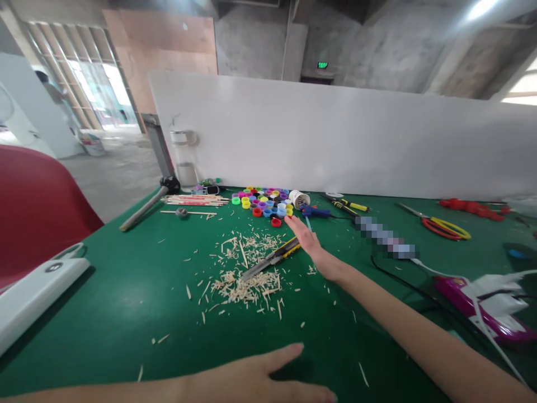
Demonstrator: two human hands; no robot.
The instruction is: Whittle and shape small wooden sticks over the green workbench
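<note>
My left hand (268, 380) reaches in low over the green table, thumb and fingers apart, with nothing in it. Farther forward, my right hand (308, 242) has its fingers stretched out flat toward the bottle caps (262, 202). Beside that palm ends the yellow and black handle of a utility knife (272, 257); whether they touch I cannot tell. Its blade is out and points down to the left across a scatter of wood shavings (241, 288). Just beyond my right fingertips are a blue glue gun (315, 212) and a tipped white cup (299, 199).
A hammer (146, 207) and a bundle of thin sticks (195, 200) lie at the back left. Scissors (440, 223), a purple power strip (486, 313) and cables are on the right. A white box-like device (42, 296) sits left. A white panel (335, 140) bounds the far edge.
</note>
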